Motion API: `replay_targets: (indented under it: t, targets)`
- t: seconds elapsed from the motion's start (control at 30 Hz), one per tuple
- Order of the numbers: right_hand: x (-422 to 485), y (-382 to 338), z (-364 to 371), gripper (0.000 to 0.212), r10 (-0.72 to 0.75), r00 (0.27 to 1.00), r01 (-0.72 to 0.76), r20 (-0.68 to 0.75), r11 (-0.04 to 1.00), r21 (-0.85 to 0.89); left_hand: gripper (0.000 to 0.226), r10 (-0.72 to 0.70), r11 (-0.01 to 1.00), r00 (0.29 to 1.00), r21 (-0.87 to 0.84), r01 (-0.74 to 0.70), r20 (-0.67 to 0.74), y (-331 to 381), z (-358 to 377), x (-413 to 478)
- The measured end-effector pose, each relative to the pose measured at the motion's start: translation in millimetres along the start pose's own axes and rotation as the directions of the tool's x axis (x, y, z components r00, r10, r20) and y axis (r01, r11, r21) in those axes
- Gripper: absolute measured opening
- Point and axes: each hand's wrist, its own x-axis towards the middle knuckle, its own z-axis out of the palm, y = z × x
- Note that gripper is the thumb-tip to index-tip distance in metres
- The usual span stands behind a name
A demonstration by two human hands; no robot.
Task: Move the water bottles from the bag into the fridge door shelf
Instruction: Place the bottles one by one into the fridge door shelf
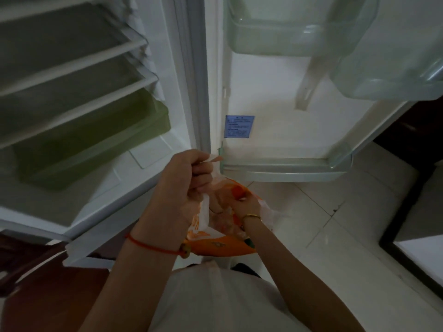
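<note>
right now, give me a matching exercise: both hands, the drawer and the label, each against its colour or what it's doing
Things:
1. left hand
2. right hand
3. drawer
4. label

Colour or state:
a. blue
b. reaching into the bag
c. green
d. gripping the bag's top

Pairs: 1-d, 2-b, 3-c, 4-a

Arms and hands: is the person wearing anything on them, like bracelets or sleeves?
Yes. By the left hand, a thin red string goes round the wrist, with a small greenish bead on it. By the right hand, there is a thin gold bangle. No sleeves show on either forearm, and there are no gloves. The top is pale.
</note>
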Motion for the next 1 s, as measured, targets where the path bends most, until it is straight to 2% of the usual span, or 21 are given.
replay_targets:
  t: [0.07, 0.17, 0.27, 0.4, 0.5, 0.67, 0.77, 0.87, 0.93, 1.0]
  targets:
    - [-6, 2, -5, 0.038, -0.018, 0.999, 0.017, -0.046, 1.0, -0.021, 0.071, 0.008, 1.0, 1.0, -0.011, -0.008, -0.012, 0, 3, -4]
    - [-23, -4, -17, 0.028, -0.084, 0.994, 0.084, -0.073, 0.996, -0.006, 0.066, 0.015, 0.999, 0.999, -0.047, -0.017, -0.044, 1, 8, -5]
    - [-46, -13, -35, 0.011, -0.152, 0.984, 0.154, -0.093, 0.988, 0.016, 0.031, -0.009, 0.995, 0.998, -0.102, 0.002, -0.069, 3, 17, -5]
    - [-75, -37, -64, 0.019, -0.318, 0.913, 0.298, -0.256, 0.948, -0.115, 0.009, -0.012, 0.992, 0.998, -0.128, 0.005, -0.056, 0, 28, -5]
    - [-94, -52, -93, 0.008, -0.398, 0.891, 0.383, -0.221, 0.917, -0.109, 0.015, -0.016, 0.994, 0.999, -0.108, 0.011, -0.043, -3, 35, -3]
    - [-114, -87, -144, 0.035, -0.519, 0.828, 0.503, -0.213, 0.855, -0.129, 0.021, -0.02, 0.993, 0.998, -0.115, 0.012, -0.065, -7, 40, 2]
    - [-120, -105, -166, 0.043, -0.626, 0.74, 0.605, -0.245, 0.779, -0.163, 0.022, -0.022, 0.989, 0.995, -0.147, 0.008, -0.095, -7, 43, 6]
    - [-119, -121, -177, 0.049, -0.688, 0.672, 0.67, -0.274, 0.722, -0.171, 0.01, -0.005, 0.986, 0.994, -0.165, -0.014, -0.114, -5, 43, 9]
    - [-111, -131, -177, 0.048, -0.703, 0.651, 0.69, -0.285, 0.705, -0.163, 0.028, -0.005, 0.984, 0.992, -0.175, -0.017, -0.127, -4, 42, 11]
    - [-97, -139, -173, 0.048, -0.706, 0.648, 0.693, -0.285, 0.702, -0.162, 0.033, 0.004, 0.982, 0.989, -0.187, -0.033, -0.15, -3, 40, 14]
